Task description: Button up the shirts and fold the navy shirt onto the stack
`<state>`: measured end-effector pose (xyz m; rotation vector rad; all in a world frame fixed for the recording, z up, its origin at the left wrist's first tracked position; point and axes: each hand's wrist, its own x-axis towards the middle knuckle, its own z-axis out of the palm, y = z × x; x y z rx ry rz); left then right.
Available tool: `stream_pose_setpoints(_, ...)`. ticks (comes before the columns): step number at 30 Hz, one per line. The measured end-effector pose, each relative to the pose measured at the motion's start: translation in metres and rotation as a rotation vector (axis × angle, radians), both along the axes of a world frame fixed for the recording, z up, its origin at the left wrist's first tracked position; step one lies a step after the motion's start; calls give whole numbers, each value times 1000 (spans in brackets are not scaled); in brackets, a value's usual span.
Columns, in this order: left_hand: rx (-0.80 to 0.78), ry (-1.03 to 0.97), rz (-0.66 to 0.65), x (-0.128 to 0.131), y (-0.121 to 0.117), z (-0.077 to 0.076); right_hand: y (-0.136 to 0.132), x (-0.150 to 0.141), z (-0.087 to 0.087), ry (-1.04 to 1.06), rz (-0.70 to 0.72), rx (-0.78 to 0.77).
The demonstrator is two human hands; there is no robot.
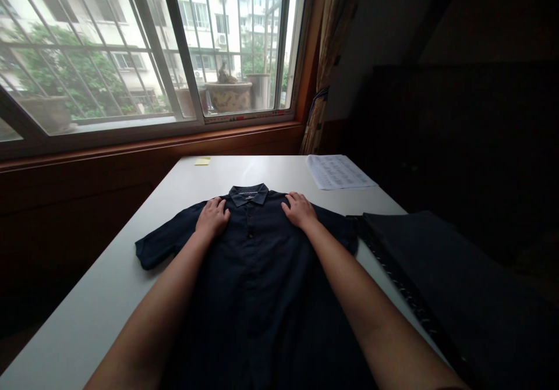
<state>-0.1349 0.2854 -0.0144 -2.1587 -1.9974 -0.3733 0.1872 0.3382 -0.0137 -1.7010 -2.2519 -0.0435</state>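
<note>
A dark navy short-sleeved shirt (pixel 253 273) lies front up and spread out, its collar (pixel 248 194) at the far end and its button front running down the middle. My left hand (pixel 212 216) rests on the shoulder at the left of the collar, fingers slightly bent and apart. On the opposite shoulder lies my right hand (pixel 299 209), its fingers stretched over the cloth near the seam. Neither hand shows cloth pinched in it. The left sleeve reaches out flat, while my right forearm covers part of the shirt's right side. The shirt's lower end is in shadow.
The shirt lies on a white table (pixel 100 285). A yellow sticky note (pixel 202 161) is at its far left, and printed sheets (pixel 340 172) lie at the far right. Dark folded material (pixel 454 279) covers the right edge. Beyond stands a barred window with a curtain (pixel 321 81).
</note>
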Motion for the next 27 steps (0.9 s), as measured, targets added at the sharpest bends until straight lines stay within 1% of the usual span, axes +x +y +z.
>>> stream_pose_setpoints(6,-17,-21,13,-2,14,0,20,1,-3,8,12,-22)
stream_pose_setpoints(11,-26,-34,16,-3,26,-1,31,1,-4,12,23,-26)
stream_pose_setpoints(17,-29,-48,26,-2,35,0,39,1,-2,12,31,-28)
stream_pose_setpoints(27,-22,-58,25,-3,42,-1,45,0,-2,15,27,-32)
